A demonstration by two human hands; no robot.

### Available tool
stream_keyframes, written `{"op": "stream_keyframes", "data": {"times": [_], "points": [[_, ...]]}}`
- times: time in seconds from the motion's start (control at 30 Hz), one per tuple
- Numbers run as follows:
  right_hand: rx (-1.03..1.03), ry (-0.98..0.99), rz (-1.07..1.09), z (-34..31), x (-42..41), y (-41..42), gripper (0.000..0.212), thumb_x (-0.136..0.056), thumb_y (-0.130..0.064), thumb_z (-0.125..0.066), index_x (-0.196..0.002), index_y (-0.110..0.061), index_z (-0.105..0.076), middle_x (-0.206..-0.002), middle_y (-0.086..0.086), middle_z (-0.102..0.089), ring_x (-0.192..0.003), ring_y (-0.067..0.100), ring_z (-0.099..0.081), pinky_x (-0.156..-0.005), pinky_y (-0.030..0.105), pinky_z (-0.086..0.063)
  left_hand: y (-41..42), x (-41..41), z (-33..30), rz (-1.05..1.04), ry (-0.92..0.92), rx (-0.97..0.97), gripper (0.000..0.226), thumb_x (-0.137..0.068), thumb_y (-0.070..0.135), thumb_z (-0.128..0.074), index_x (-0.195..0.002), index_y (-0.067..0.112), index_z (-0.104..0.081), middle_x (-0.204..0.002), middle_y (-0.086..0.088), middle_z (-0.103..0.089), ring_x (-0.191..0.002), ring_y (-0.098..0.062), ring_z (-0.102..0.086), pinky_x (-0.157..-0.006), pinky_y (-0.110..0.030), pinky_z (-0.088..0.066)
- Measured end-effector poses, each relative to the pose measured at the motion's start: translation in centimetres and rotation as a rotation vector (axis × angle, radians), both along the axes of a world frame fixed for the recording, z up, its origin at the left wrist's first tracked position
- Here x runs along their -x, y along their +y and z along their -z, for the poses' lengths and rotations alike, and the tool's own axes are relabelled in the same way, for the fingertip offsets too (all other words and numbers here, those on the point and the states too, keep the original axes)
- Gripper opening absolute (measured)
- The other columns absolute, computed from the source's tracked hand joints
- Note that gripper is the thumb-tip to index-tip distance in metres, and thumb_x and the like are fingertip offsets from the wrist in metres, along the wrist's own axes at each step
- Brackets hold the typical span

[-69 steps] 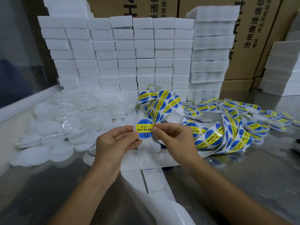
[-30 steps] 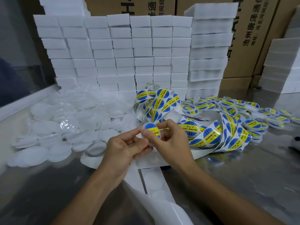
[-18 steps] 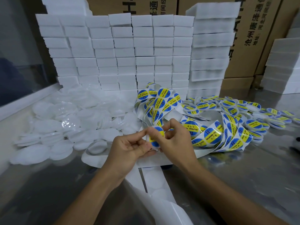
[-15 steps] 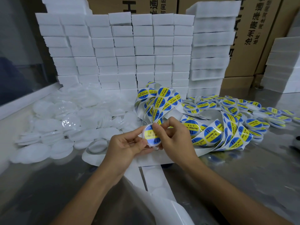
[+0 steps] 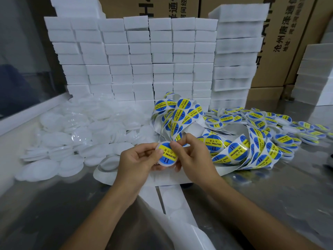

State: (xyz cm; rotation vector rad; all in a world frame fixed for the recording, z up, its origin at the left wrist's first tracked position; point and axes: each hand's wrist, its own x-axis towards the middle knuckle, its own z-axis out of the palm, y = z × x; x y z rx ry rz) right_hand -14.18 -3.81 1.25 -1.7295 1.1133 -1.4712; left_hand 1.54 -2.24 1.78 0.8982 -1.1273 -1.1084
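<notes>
A round white lid (image 5: 166, 154) carries a blue and yellow "soldering paste" sticker on its face. My left hand (image 5: 138, 160) holds the lid from the left, thumb on its rim. From the right, my right hand (image 5: 193, 157) pinches the lid's upper edge, thumb on the sticker. Behind the hands lies a tangled strip of the same stickers (image 5: 182, 116) on white backing paper. Plain white lids (image 5: 75, 134) are heaped at the left, and labelled lids (image 5: 259, 120) are spread at the right.
Stacks of white foam blocks (image 5: 140, 56) form a wall at the back, with cardboard boxes (image 5: 281, 42) behind and more foam (image 5: 317, 74) at far right. Empty backing paper (image 5: 174, 201) trails toward me over the shiny metal table (image 5: 270, 192).
The loose sticker I held between both hands now sits on a white lid. The lid has turned to face me, and both hands stay close together around it.
</notes>
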Motion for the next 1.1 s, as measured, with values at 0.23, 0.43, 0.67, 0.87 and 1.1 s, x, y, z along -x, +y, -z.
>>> {"op": "stream_keyframes", "data": {"times": [0.23, 0.43, 0.67, 0.87, 1.1], "points": [[0.016, 0.039, -0.113, 0.2, -0.6, 0.3, 0.030, -0.083, -0.019, -0.078, -0.107, -0.021, -0.060, -0.069, 0.004, -0.069, -0.056, 0.009, -0.061, -0.058, 0.022, -0.051, -0.2, -0.7, -0.2, -0.075, 0.043, -0.015, 0.011, -0.084, 0.012, -0.069, -0.093, 0.009, -0.074, -0.085, -0.010, -0.076, -0.076, -0.021, -0.073, -0.059, -0.025, -0.057], [0.005, -0.040, -0.046, -0.2, -0.1, 0.1, 0.010, -0.097, -0.017, -0.061, -0.087, -0.014, -0.061, -0.063, 0.003, -0.070, -0.049, 0.012, -0.062, -0.050, 0.020, -0.048, 0.2, 0.1, -0.3, -0.013, 0.010, -0.008, 0.014, -0.078, 0.018, -0.071, -0.090, 0.012, -0.076, -0.084, -0.010, -0.076, -0.076, -0.022, -0.074, -0.059, -0.025, -0.057], [0.253, 0.309, -0.025, -0.1, -0.4, 0.7, 0.059, -0.074, -0.032, -0.085, -0.127, -0.017, -0.063, -0.117, -0.008, -0.059, -0.100, 0.001, -0.058, -0.069, 0.013, -0.049, 0.3, -0.1, -0.3, -0.094, -0.037, -0.024, 0.008, -0.084, 0.013, -0.070, -0.089, 0.008, -0.073, -0.077, -0.010, -0.075, -0.067, -0.021, -0.073, -0.054, -0.024, -0.055], [0.258, 0.540, -0.057, -0.8, 0.2, 1.0, 0.066, -0.081, -0.038, -0.078, -0.139, -0.013, -0.055, -0.112, -0.003, -0.071, -0.086, -0.011, -0.056, -0.076, 0.004, -0.037, 0.7, 0.6, -0.1, -0.029, -0.110, -0.012, 0.012, -0.091, 0.013, -0.063, -0.094, 0.015, -0.074, -0.085, -0.007, -0.077, -0.076, -0.020, -0.074, -0.059, -0.029, -0.059], [0.095, 0.248, -0.061, -0.7, 0.1, 0.5, 0.029, -0.094, -0.017, -0.065, -0.121, -0.025, -0.057, -0.077, 0.000, -0.063, -0.062, 0.013, -0.067, -0.063, 0.033, -0.056, 0.2, -0.2, -0.6, -0.148, -0.027, -0.010, 0.007, -0.087, 0.009, -0.067, -0.091, 0.013, -0.072, -0.078, -0.005, -0.076, -0.069, -0.018, -0.073, -0.056, -0.023, -0.056]]}}
